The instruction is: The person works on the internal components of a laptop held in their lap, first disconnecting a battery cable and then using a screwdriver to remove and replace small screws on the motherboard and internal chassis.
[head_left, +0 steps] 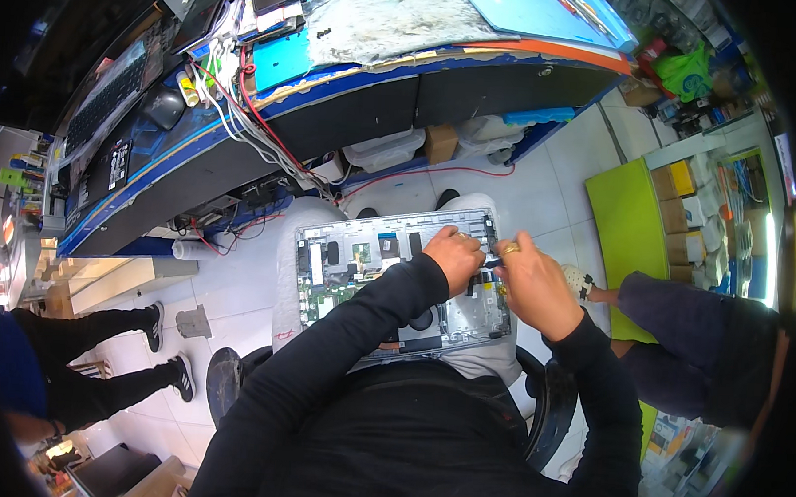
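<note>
Grip: left hand (455,255), right hand (532,277) curled, meeting over opened laptop (353,264).

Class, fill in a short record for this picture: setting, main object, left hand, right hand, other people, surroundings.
setting: a cluttered repair shop, seen from above by a seated person
main object: an opened laptop base lying on the person's lap, circuit board exposed
left hand: the left hand rests on the laptop's inner parts near its upper right
right hand: the right hand pinches something small beside the left; what it is cannot be told
other people: legs in black trousers to the left; a seated person's leg to the right
surroundings: blue-edged workbench with cables; green cabinet
</note>
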Motion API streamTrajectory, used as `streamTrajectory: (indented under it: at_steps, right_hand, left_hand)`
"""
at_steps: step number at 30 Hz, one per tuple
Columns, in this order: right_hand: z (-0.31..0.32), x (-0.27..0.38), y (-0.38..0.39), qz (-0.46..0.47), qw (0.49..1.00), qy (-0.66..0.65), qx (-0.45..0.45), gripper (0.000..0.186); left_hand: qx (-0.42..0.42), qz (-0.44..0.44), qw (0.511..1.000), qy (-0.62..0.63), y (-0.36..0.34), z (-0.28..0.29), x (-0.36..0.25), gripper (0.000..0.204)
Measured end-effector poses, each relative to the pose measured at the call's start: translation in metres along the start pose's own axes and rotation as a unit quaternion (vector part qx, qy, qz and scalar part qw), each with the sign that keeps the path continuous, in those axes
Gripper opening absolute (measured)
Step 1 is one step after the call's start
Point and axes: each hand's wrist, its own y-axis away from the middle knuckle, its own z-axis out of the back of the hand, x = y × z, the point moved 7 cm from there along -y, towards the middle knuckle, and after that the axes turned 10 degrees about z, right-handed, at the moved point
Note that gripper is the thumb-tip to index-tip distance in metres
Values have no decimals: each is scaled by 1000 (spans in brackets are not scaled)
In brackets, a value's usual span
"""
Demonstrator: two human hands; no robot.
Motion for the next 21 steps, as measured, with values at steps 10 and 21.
streamTrajectory:
  at_steps: [10, 21]
  right_hand:
    - [-4, -9, 0, -52, 998, 27, 24, 16]
    - [-4, -9, 12, -62, 998, 27, -2, 14]
  left_hand:
    - [14, 4, 1000, -7, 1, 1, -4, 14]
    - [30, -23, 998, -42, -3, 2, -11, 14]
